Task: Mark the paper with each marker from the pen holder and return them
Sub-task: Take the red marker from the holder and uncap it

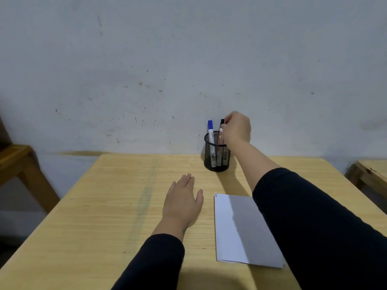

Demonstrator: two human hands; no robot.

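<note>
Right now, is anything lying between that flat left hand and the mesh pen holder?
No. In the head view, only bare wooden table separates the left hand from the pen holder.

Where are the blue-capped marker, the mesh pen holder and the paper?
blue-capped marker (210,124), head view, on its cap.
mesh pen holder (216,158), head view, front wall.
paper (225,227), head view, bare left half.

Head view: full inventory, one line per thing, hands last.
Table: 1, light wood, fills the lower frame.
Pen holder: 1, black mesh, far edge of the table by the wall.
Blue-capped marker: 1, white body, upright in the holder, left side.
Black-capped marker: 1, in the holder, at the right hand's fingertips.
Paper: 1, white, flat on the table, small blue mark at its far left corner.
Wall: 1, grey-white, scuffed, behind.
Wooden furniture: partly in view at both edges.
Left hand: open, flat on the table.
Right hand: on the black-capped marker.
</note>
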